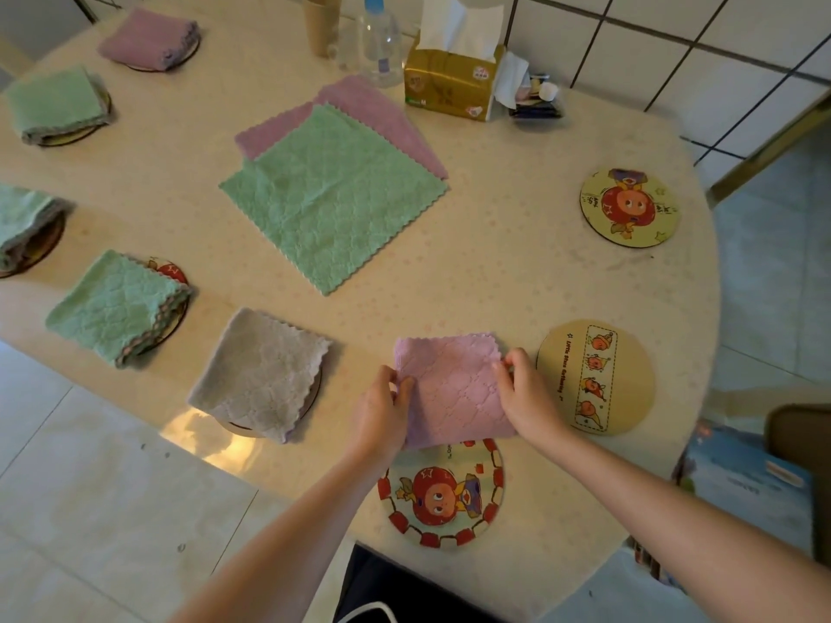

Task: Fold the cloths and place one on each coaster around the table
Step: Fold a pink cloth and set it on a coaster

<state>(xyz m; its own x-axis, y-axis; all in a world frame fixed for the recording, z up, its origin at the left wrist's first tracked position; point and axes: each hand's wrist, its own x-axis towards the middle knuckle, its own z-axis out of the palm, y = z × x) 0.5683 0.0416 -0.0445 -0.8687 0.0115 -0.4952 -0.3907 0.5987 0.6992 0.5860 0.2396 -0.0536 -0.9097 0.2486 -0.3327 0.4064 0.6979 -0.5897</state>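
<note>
Both forearms reach in from the near table edge. The left hand [382, 409] pinches the folded pink cloth [454, 388] at its left edge, the right hand [524, 391] at its right edge. The cloth lies flat on the table [494, 272], its near edge overlapping the red-bordered coaster [443, 496].

A beige speckled rounded desk [472, 272] carries the items. Round printed coasters are laid along its edge: three uncovered ones [629, 208] [596, 376] [443, 494] at the right and near side. At the centre, an unfolded green square cloth [332, 195] is spread over an unfolded pink cloth [382, 114]. A gold tissue box [452, 80] and a clear plastic bottle [382, 42] are placed at the far edge.
</note>
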